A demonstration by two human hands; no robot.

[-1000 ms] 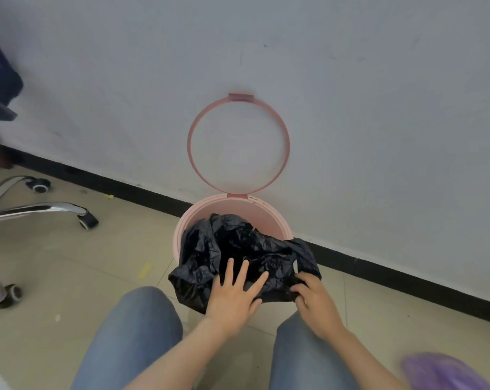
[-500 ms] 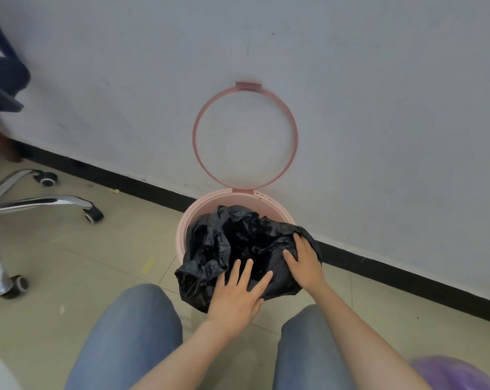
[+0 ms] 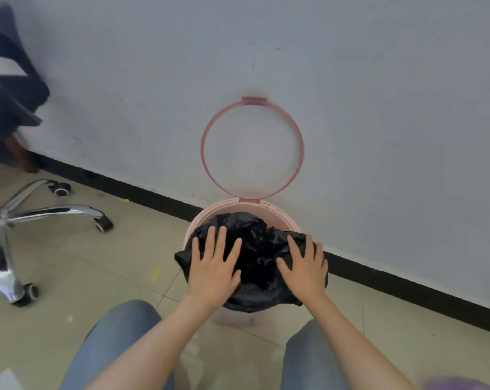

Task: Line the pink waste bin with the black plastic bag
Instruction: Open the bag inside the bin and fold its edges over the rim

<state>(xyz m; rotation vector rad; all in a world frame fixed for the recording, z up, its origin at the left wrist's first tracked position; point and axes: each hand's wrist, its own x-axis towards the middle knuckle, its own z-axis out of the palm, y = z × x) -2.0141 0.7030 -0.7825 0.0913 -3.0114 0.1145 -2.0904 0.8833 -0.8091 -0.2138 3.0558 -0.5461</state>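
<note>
The pink waste bin (image 3: 277, 213) stands on the floor against the wall, its pink ring lid (image 3: 252, 149) flipped up and leaning on the wall. A crumpled black plastic bag (image 3: 259, 249) lies over the bin's mouth and hangs down the near and left sides. My left hand (image 3: 214, 267) rests flat on the bag's left part with fingers spread. My right hand (image 3: 304, 266) lies flat on the bag's right part, fingers apart. Neither hand grips the bag. The bin's near rim is hidden under the bag.
A chrome office-chair base (image 3: 19, 218) with castors stands on the tiled floor at the left. A dark garment or seat (image 3: 7, 88) is at the far left. My knees in blue jeans (image 3: 120, 344) flank the bin. A black skirting (image 3: 407, 288) runs along the wall.
My left hand slid up onto the bag's left part. My right hand let go of the bag's right edge and now lies flat on top. The bag sits lower over the mouth.
</note>
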